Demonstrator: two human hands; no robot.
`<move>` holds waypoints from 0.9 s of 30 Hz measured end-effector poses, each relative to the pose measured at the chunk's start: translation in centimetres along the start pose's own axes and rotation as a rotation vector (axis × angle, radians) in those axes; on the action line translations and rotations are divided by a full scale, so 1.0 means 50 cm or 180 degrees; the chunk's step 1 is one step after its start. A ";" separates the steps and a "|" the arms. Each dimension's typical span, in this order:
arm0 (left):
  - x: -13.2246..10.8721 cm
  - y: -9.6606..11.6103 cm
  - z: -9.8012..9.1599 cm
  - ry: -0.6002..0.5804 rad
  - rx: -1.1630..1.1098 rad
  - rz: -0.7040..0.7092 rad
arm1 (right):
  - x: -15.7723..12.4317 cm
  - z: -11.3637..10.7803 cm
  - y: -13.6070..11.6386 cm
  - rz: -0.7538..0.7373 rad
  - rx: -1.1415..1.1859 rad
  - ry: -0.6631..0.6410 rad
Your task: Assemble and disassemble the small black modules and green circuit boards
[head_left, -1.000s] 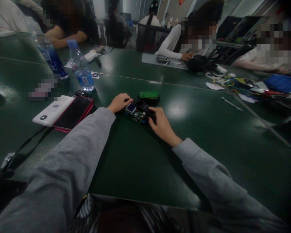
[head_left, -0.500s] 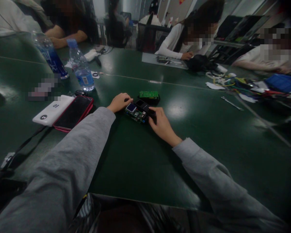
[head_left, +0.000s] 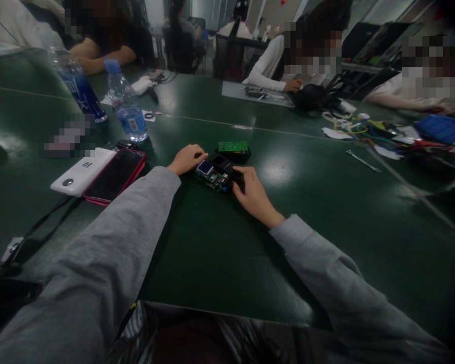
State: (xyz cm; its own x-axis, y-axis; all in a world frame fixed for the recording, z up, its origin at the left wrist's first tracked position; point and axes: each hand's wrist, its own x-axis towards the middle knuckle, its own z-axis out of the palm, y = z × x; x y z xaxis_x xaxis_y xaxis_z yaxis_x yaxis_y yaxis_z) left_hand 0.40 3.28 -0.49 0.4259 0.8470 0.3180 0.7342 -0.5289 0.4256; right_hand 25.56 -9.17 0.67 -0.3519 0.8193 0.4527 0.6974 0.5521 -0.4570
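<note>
A circuit board with a small screen (head_left: 213,180) lies on the green table in front of me. Against its far side is a black plastic casing (head_left: 223,163) with a dark window. My left hand (head_left: 187,160) is closed at the left end of the pair, fingertips on the board's far left corner. At the opposite end, my right hand (head_left: 255,198) grips the black casing between thumb and fingers, which hide that end. Just beyond both hands, a green circuit board (head_left: 232,147) rests on a black part.
To the left lie a phone in a red case (head_left: 117,176) and a white power bank (head_left: 84,172). Two bottles, one clear (head_left: 131,114) and one blue-labelled (head_left: 81,93), stand behind them. Tangled wires (head_left: 367,129) and a wrench-like metal tool (head_left: 363,161) lie right. Other people sit across.
</note>
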 end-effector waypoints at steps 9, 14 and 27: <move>0.000 0.005 -0.002 0.0004 -0.0016 -0.0013 | 0.000 0.003 0.005 -0.0070 0.0014 0.0050; 0.000 0.005 -0.002 0.0020 -0.0011 -0.0009 | 0.000 0.003 0.005 -0.0059 0.0033 0.0043; 0.000 0.002 -0.001 0.0003 -0.0007 -0.0010 | 0.002 -0.002 -0.001 -0.0070 0.0067 0.0054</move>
State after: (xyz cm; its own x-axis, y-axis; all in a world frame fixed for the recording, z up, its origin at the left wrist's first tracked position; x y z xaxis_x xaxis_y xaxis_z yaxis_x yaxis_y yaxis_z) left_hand 0.45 3.23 -0.37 0.4230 0.8487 0.3175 0.7344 -0.5263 0.4285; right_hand 25.58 -9.13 0.83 -0.3562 0.8042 0.4758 0.6762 0.5733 -0.4628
